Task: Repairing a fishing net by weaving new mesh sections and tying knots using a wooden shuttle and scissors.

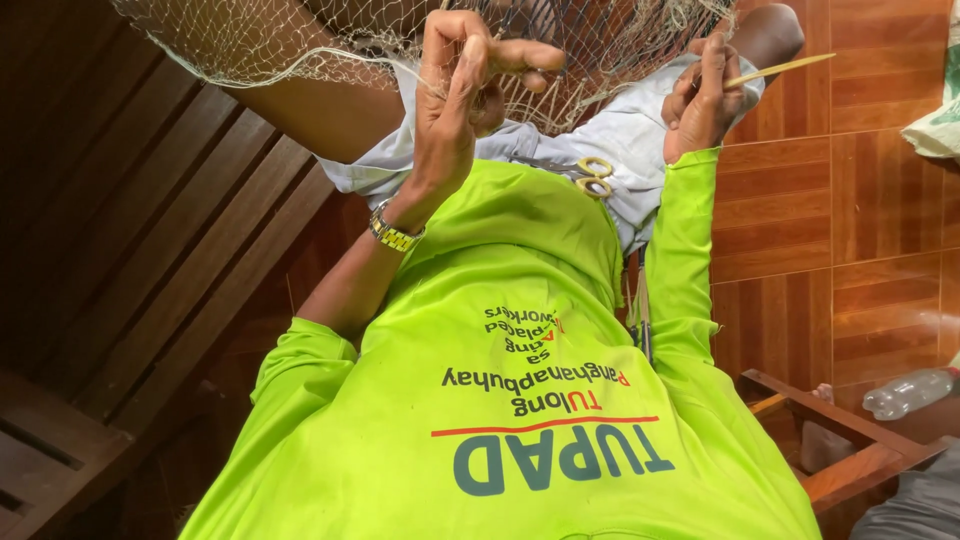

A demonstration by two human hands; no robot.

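The big pale net (330,45) hangs across the top, from 10 o'clock to 1 o'clock, and drapes over the person's lap. The left hand (465,75), at 12 o'clock, has its fingers pinched together on a few threads of the net and lifts them up. The right hand (705,95), at 1 o'clock, is closed around a thin yellow stick (780,68) that points out toward 2 o'clock. The stick may be a net needle, but it is too thin to tell. To do this well, I think the left hand should keep the threads pulled tight and still, so the stick can slip through one hole only, and each knot should be drawn snug before letting go. Small scissors with yellow handles (594,176) lie on the lap just below the hands, near enough to grab. There is no tabletop; the work rests on the lap. A dark wooden bench (150,250) with slats fills 9 o'clock. A brown floor (880,200) with a wood look shows at 3 o'clock, and a clear plastic bottle (910,392) lies on it at 4 o'clock.
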